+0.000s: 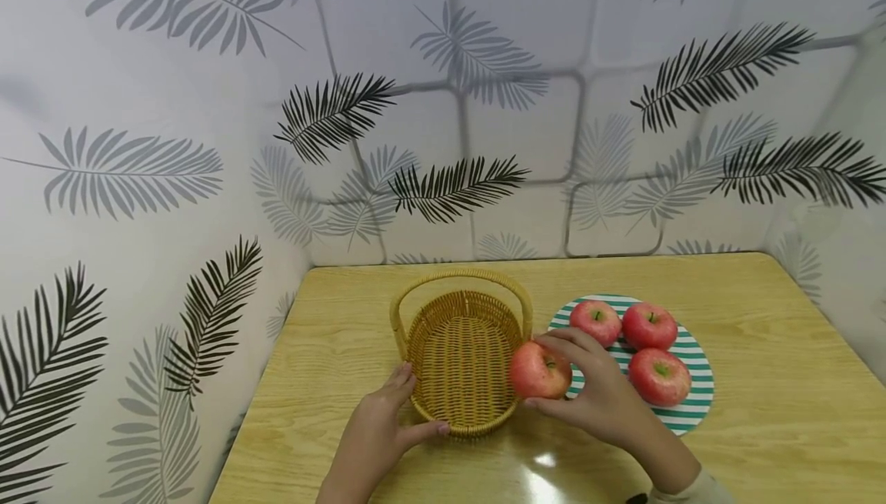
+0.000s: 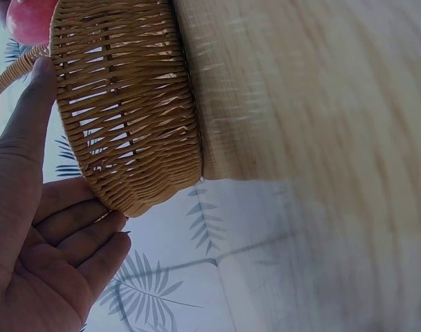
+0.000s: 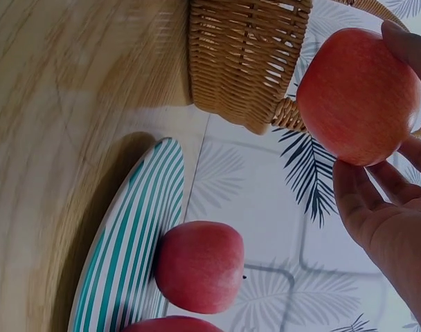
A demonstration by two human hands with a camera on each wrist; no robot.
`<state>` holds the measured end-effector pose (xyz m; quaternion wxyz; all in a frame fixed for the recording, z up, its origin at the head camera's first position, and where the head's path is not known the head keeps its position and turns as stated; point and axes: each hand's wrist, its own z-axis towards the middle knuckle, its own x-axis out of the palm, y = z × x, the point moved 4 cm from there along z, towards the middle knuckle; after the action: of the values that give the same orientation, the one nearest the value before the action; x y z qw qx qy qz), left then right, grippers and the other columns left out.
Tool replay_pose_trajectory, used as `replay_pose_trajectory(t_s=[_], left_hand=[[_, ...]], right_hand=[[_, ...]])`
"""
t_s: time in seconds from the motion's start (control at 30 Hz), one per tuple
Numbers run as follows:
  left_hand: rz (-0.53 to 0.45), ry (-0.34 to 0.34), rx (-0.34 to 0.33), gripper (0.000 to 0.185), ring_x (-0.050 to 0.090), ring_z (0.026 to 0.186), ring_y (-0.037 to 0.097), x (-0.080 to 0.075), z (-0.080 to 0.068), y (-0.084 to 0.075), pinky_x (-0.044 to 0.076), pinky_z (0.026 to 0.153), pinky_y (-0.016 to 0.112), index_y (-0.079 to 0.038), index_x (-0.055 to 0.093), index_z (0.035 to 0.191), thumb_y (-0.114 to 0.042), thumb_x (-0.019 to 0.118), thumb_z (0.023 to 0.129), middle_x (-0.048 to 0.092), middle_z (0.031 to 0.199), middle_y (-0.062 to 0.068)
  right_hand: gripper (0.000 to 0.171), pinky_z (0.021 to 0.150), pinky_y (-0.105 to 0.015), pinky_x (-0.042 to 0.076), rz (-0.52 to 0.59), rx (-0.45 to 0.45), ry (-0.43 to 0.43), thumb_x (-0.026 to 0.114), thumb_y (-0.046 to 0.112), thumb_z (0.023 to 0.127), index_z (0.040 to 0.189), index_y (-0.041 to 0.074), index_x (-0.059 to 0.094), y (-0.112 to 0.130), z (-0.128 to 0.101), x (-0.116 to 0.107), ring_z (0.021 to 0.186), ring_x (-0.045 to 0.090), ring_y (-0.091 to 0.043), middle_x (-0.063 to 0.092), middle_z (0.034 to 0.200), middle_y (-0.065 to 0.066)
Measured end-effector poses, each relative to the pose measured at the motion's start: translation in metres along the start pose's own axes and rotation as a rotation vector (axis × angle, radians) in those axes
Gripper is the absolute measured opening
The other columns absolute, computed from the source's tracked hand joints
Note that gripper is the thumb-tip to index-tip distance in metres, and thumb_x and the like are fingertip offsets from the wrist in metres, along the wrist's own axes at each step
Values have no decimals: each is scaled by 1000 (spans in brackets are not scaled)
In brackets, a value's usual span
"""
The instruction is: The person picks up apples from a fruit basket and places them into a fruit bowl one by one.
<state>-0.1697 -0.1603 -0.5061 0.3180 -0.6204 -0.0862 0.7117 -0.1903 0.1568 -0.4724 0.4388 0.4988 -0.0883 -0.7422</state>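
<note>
In the lower middle of the head view, the right hand (image 1: 601, 392) grips a red apple (image 1: 540, 370) with curled fingers and thumb. The apple is held in the air just at the right edge of the basket (image 1: 462, 350), above its rim, between the basket and the plate (image 1: 692, 404). In the right wrist view the same apple (image 3: 358, 97) sits at the upper right of the frame, with fingertips (image 3: 410, 41) over its top and the other fingers below it; the basket wall (image 3: 248, 59) is just beside it, in the upper middle.

The left hand (image 1: 377, 431) lies at the near left side of the basket. Its fingers are nearly straight and rest against the woven wall, and the thumb points along the near rim. The left wrist view shows this clearly: the open palm (image 2: 37, 242) is at the lower left, the fingertips touch the bottom edge of the basket (image 2: 124, 104), and nothing is pinched.

The basket stands upright on the wooden table (image 1: 761, 335), with its handle arching over it. It looks empty inside.

On the striped plate, at the right of the basket, three more apples (image 1: 649, 325) lie close together.
</note>
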Motion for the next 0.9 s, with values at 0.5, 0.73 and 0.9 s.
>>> replay_pose_trajectory(t_s=[0.5,0.73,0.9], left_hand=[[-5,-5,9,93,57,141,39,1,0,3,57,106,48,9,65,138,-60,84,78,54,152,28],[-6,-1,4,93,56,142,38,0,0,1,55,108,48,8,64,140,-58,85,78,54,152,28],[-10,1,0,92,56,142,39,-2,0,-1,55,108,48,10,64,138,-56,86,78,54,152,28]], right_hand=[[77,101,-11,47,-17,27,-42,104,30,68,137,20,71,-17,-7,-14,123,61,-15,66,135,4],[77,103,-4,40,-34,19,-60,105,26,66,134,18,72,-23,-10,-19,122,60,-15,66,134,4],[76,103,-13,46,-86,33,-53,104,25,66,135,18,71,-28,-12,-23,124,59,-19,66,135,0]])
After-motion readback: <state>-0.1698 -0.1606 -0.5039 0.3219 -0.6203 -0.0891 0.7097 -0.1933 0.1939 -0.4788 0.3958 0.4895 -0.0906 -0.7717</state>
